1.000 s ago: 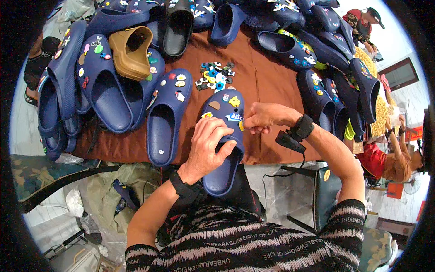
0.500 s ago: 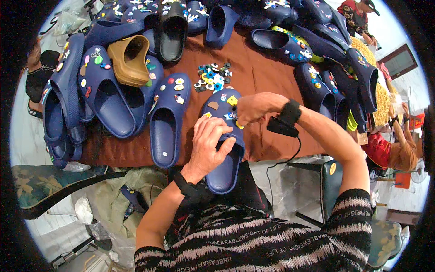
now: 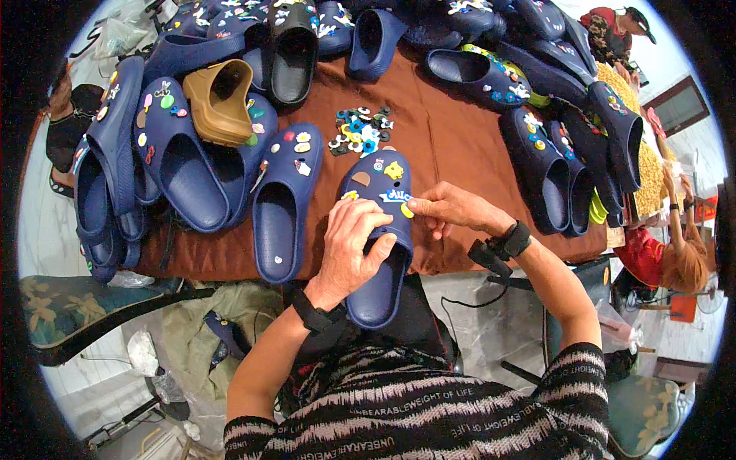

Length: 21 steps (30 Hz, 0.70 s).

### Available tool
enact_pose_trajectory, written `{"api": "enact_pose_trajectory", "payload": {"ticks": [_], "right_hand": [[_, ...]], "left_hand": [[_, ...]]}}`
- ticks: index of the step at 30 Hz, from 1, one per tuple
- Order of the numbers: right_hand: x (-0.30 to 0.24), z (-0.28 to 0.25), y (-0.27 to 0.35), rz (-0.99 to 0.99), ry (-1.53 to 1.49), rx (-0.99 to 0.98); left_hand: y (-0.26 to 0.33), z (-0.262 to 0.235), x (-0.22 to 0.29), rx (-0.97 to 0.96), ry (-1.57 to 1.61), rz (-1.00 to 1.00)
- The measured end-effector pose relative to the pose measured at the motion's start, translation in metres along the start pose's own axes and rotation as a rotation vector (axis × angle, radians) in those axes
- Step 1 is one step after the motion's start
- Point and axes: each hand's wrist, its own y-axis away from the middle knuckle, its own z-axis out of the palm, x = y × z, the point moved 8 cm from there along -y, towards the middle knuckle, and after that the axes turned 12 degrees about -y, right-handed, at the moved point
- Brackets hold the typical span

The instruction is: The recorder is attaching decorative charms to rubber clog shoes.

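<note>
A navy clog [image 3: 376,303] lies toe-away at the table's front edge, its heel overhanging toward me. My left hand [image 3: 353,239] is closed over the left of its upper, thumb at the foot opening. At the clog's right side, my right hand [image 3: 451,208] has curled fingers, with thumb and finger at a round yellow charm [image 3: 407,209]. Beside that charm, a blue-and-white lettered charm [image 3: 397,195] shows. Nearer the toe sit a yellow star-like charm [image 3: 394,170] and a brown half-round charm [image 3: 360,179]. My left fingers partly cover another yellow charm.
Loose charms [image 3: 360,130] lie piled beyond the clog on the brown cloth [image 3: 452,153]. A decorated navy clog [image 3: 280,207] stands to the left, near a tan clog [image 3: 222,103]. More clogs crowd the far and right sides. Other people are at the right.
My right hand has shifted right and its wrist has come down, uncovering more of the lettered charm. The thumb stays by the yellow charm. My left hand and the clog have hardly moved.
</note>
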Motion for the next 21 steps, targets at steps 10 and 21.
{"api": "enact_pose_trajectory", "payload": {"ticks": [10,21], "right_hand": [[0.010,-0.002,-0.012,-0.062,-0.295,0.017],[0.010,-0.010,-0.019,-0.079,-0.395,0.102]], "left_hand": [[-0.001,-0.001,0.000,0.007,0.012,-0.008],[0.001,0.000,-0.002,-0.021,0.012,-0.027]]}}
